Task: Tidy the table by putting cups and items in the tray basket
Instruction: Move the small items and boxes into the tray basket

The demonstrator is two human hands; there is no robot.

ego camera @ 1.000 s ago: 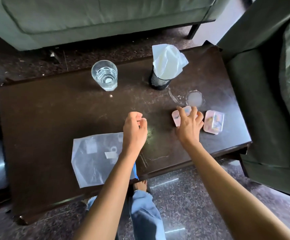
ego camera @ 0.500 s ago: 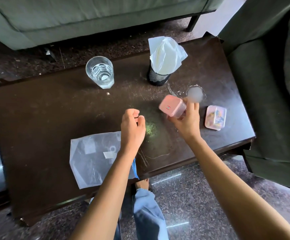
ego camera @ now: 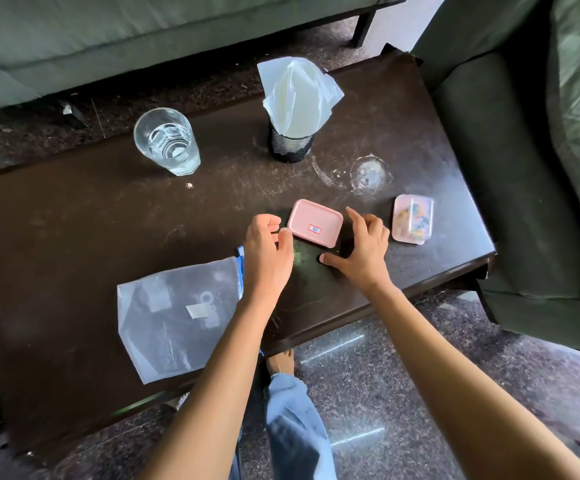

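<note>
Box (ego camera: 316,221) now down on counter (ego camera: 74,220), flipped, between hands, out of right hand's (ego camera: 361,251) grip. Left hand (ego camera: 268,251) loosely curled at box edge, right hand spread; both empty. Risk: reach past left hand tips glass (ego camera: 167,143), water spills.

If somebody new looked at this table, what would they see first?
Probably the little pink box with its sticker, lying in the middle of the dark table right between the left hand and the right hand. Next come the glass of water at the far left and the black mesh cup stuffed with a white plastic bag beside it. A clear plastic pouch lies flat at the near edge.
</note>
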